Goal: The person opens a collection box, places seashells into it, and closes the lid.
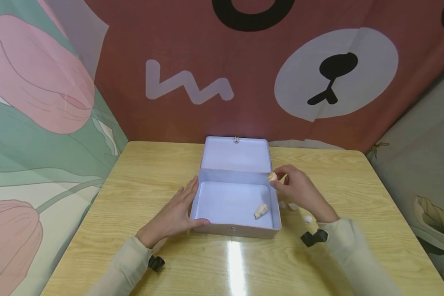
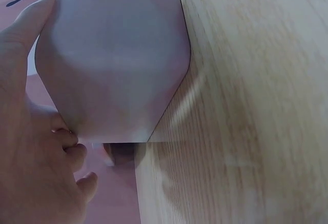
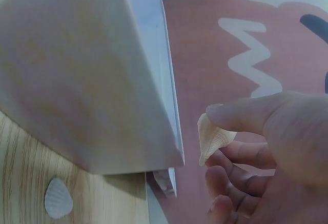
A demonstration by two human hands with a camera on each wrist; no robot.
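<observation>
A tin box (image 1: 233, 201) with a pale lilac inside stands on the table, its hinged lid (image 1: 237, 154) raised at the back. My left hand (image 1: 177, 209) holds the box's left side, thumb over the front rim and fingers along the side toward the back corner. A striped spiral seashell (image 1: 260, 211) lies inside, near the right wall. Between thumb and fingers, my right hand (image 1: 299, 187) pinches a cream ridged seashell (image 3: 212, 136). It is at the box's back right corner, above rim height.
To the right of the box, several small white shells lie on the wooden table, among them a fan-shaped shell (image 3: 58, 198) and another shell (image 1: 308, 219). A printed cloth (image 1: 170, 119) hangs behind the table's back edge.
</observation>
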